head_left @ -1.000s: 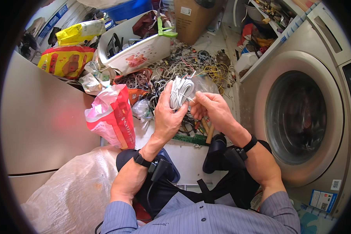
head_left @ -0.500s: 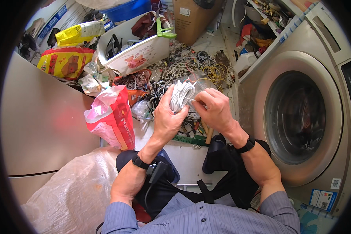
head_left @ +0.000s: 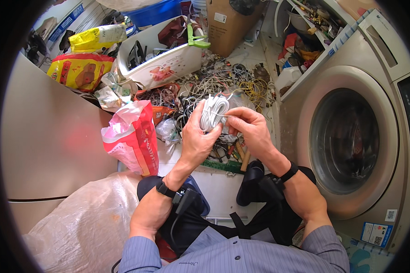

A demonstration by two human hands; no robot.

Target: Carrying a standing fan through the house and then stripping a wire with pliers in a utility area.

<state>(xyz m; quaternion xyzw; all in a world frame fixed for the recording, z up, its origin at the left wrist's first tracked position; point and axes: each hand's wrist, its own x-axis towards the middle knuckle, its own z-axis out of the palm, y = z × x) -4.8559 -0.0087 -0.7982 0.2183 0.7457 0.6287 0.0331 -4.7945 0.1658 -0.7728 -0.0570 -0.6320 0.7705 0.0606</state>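
Holding a white cable coil (head_left: 214,113) over the near part of the cable heap (head_left: 212,75), we've got it in our L hand (head_left: 197,136), which is curved round the coil's L side w/ the thumb on the near edge. Our R hand (head_left: 247,125) is narrow: thumb & forefinger pinched tog. on a thin white strand at the coil's R side, other fingers curled. We've a dark wristband (head_left: 166,187) on the L wrist & a similar strap (head_left: 290,171) on the R.

All posns. rel. to the heap: yellow wires (head_left: 255,89) lie at its R side, a green strip (head_left: 219,165) & a wood-coloured handle (head_left: 246,161) at its near edge. L of it, a small clear plastic bag (head_left: 168,129); farther L, a red bag w/ pale lining (head_left: 143,143) stands upright. Beyond it to the L, a white tub (head_left: 182,62) w/ misc. items inside & a light-green handle-like piece (head_left: 197,42) at its corner; directly beyond, a brown carton (head_left: 228,29). Well R of it, a front-load washer w/ a round door (head_left: 345,139). Nearer us & L of it, a big translucent sack (head_left: 86,223).
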